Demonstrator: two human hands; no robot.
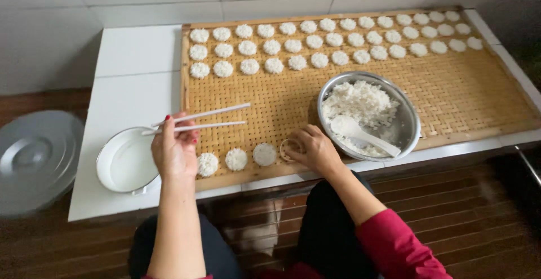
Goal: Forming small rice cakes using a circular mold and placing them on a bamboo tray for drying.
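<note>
The left hand point(173, 150) is closed around two white chopsticks point(198, 120). They are long and thin. They lie almost flat, side by side. The held ends are on the left, and the tips point to the right and a bit far, over the mat point(462, 87). The hand is at the near left edge of the mat, just right of a white bowl point(125, 160). The bowl looks like it has water in it.

The right hand point(314, 148) is near the middle of the mat's near edge. Its fingers curl down onto a small round ring point(288, 148). The ring lies flat on the mat. The hands are apart, each on its own thing.

Three round white rice cakes point(236, 159) sit in a row between the two hands, just left of the ring. Many more rice cakes point(332, 39) lie in three rows along the far side of the mat.

A shiny metal bowl point(408, 127) sits on the mat, just right of the right hand. It has white rice in it and a white spoon point(360, 134). The spoon's handle points right and near.

A grey lid point(36, 158) lies on the floor at the far left.
</note>
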